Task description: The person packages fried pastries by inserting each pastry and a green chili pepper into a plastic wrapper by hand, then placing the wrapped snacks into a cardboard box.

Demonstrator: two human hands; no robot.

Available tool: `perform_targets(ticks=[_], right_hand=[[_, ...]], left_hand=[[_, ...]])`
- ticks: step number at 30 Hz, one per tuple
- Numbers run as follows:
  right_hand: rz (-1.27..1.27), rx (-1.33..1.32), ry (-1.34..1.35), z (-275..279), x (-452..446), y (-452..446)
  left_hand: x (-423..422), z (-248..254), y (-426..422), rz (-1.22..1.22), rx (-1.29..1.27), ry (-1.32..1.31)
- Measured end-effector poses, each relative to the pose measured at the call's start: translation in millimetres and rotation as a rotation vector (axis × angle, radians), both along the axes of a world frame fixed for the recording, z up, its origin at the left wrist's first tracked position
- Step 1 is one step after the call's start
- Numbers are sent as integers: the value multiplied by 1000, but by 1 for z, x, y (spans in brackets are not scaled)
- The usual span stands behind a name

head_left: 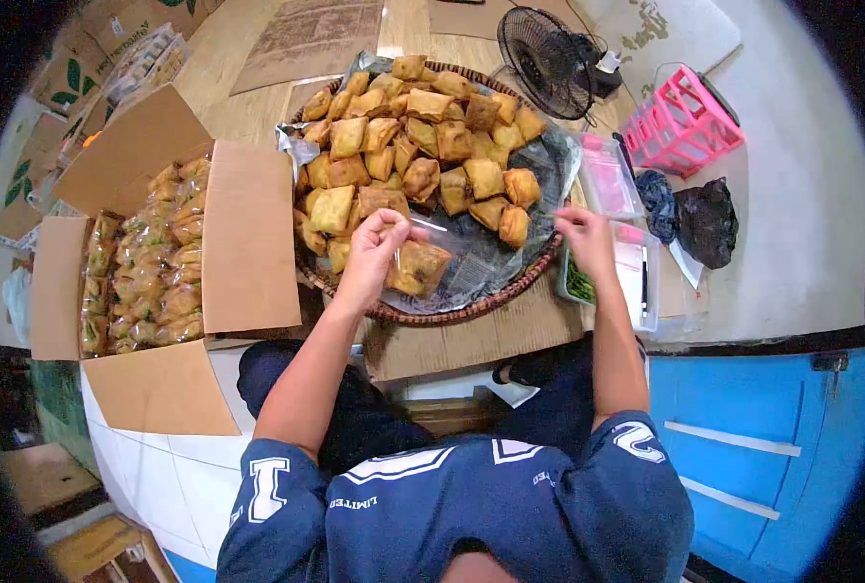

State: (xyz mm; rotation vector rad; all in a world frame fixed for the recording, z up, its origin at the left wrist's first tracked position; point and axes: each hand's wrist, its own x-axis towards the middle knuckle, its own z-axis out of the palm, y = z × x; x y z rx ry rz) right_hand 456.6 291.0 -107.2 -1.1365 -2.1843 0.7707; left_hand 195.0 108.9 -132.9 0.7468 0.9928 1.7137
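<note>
My left hand pinches the top of a clear plastic bag that has a fried pastry inside, above the front of a round woven tray. Many golden fried pastries are heaped on the tray, over newspaper. Near the tray's right edge, the fingers of my right hand are pressed together; anything between them is too small to make out. Just below that hand stands a clear container with green chillies.
At left, an open cardboard box holds rows of bagged pastries. A black fan stands behind the tray. Right of it are a pink basket, a lidded container and a black plastic bag.
</note>
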Motion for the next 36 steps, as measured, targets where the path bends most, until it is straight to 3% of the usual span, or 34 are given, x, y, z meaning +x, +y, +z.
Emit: perform_targets(ticks=[4, 6, 9, 14, 18, 20, 21, 22, 24, 25, 28, 36], right_hand=[[390, -312, 101, 32, -69, -42], [524, -245, 102, 32, -92, -49], [662, -362, 140, 33, -112, -58], [854, -331, 177, 19, -124, -53], [987, -326, 110, 18, -123, -61], [959, -818, 235, 24, -113, -60], [993, -839, 185, 24, -111, -56], [993, -837, 186, 24, -109, -54], [880, -540, 274, 29, -106, -55], [883, -217, 102, 34, -104, -52], [936, -211, 5, 29, -105, -61], [842, -196, 168, 8, -113, -69]], left_hand=[[4, 10, -4, -17, 79, 170], [4, 7, -4, 0, 93, 208], [3, 4, -2, 77, 65, 243], [-5, -5, -2, 5, -54, 8], [-3, -4, -4, 43, -53, -14], [-4, -15, -2, 53, -41, -18], [-4, -15, -2, 54, -39, -18], [-6, -15, -2, 35, -37, 0], [-7, -12, -3, 17, -34, 17], [-6, -8, -3, 19, -37, -24], [-2, -2, -5, 27, -43, -24], [-3, -3, -5, 78, -37, 140]])
